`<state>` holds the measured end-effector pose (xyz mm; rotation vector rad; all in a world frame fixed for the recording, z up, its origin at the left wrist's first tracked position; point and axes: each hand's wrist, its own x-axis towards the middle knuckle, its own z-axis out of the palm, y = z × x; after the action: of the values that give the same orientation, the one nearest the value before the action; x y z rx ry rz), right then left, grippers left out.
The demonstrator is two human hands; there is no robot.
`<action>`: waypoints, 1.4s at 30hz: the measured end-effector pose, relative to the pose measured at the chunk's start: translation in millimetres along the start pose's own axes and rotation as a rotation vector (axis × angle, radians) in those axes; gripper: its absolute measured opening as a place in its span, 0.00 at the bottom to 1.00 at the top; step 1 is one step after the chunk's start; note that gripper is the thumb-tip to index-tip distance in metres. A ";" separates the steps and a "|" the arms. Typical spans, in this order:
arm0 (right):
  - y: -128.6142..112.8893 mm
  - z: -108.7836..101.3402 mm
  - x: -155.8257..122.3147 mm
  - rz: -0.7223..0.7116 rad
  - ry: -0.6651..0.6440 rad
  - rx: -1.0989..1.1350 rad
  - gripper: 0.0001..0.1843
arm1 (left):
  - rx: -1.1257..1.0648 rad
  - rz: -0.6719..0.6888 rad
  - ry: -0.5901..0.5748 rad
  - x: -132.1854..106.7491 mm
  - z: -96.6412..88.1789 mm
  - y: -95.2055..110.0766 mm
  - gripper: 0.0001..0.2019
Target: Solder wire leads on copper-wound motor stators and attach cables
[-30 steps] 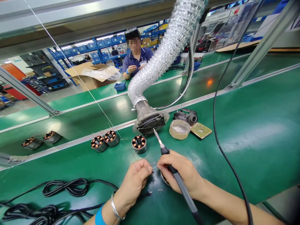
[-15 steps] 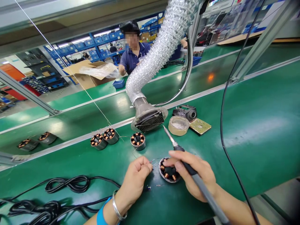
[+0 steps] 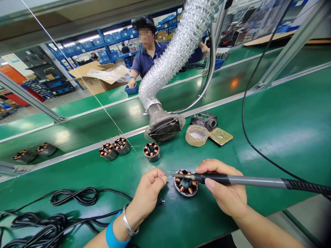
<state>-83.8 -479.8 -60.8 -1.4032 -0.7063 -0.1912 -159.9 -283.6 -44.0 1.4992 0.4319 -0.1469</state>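
My right hand (image 3: 224,187) is closed around a soldering iron (image 3: 248,181), held nearly level, its tip pointing left. That tip is at the thin wires (image 3: 169,175) beside the fingers of my left hand (image 3: 152,187). Thumb and forefinger of the left hand pinch these wires at the left edge of a motor stator (image 3: 186,190). The stator, a dark ring with copper coils, lies on the green bench under the iron. Whether the tip touches a wire is too small to tell.
A fume extractor nozzle (image 3: 165,127) hangs above the bench. Behind the hands stand another stator (image 3: 151,152), a pair of stators (image 3: 108,152), a tape-like roll (image 3: 197,135), a sponge tray (image 3: 220,136) and an iron holder (image 3: 204,120). Black cables (image 3: 41,224) lie left. A co-worker (image 3: 147,57) sits opposite.
My right hand has swung the soldering iron from pointing up and away to nearly level, its tip now at the wires. My left hand keeps its pinch. The co-worker's hand has reached a blue bin.
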 end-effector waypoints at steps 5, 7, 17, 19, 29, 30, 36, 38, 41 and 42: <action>-1.8 1.0 1.3 -0.011 -0.023 0.016 0.08 | 0.010 0.005 0.003 -0.7 0.1 1.1 0.16; -3.3 1.2 1.8 -0.013 -0.020 0.013 0.07 | 0.008 0.002 0.000 -0.8 -0.2 0.8 0.16; -14.3 5.0 4.9 -0.093 -0.150 -0.032 0.08 | 0.044 0.017 -0.010 0.6 -1.6 -1.4 0.16; -19.8 7.0 7.2 -0.151 -0.166 -0.066 0.09 | 0.052 0.018 -0.010 0.4 -1.2 -0.5 0.16; -28.5 11.5 5.8 -0.342 -0.207 -0.142 0.17 | 0.088 0.035 -0.028 1.2 -2.2 -3.1 0.15; -27.8 10.6 5.4 -0.339 -0.199 -0.134 0.17 | 0.093 0.038 -0.029 1.2 -2.4 -3.9 0.15; -26.8 9.6 5.6 -0.324 -0.142 -0.108 0.16 | 0.093 0.034 -0.032 0.8 -1.6 -3.8 0.15; -27.0 10.3 5.9 -0.316 -0.144 -0.114 0.15 | 0.081 0.032 -0.029 1.0 -0.9 -2.2 0.15; -27.0 10.5 5.8 -0.317 -0.129 -0.110 0.15 | 0.053 0.021 -0.020 1.2 -0.5 -0.4 0.16; -26.9 10.2 5.6 -0.323 -0.123 -0.107 0.15 | 0.047 0.018 -0.018 1.2 -0.5 -0.2 0.16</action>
<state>-96.8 -473.7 -35.3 -1.4043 -1.0376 -0.4029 -158.9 -282.9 -44.6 1.5466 0.4024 -0.1571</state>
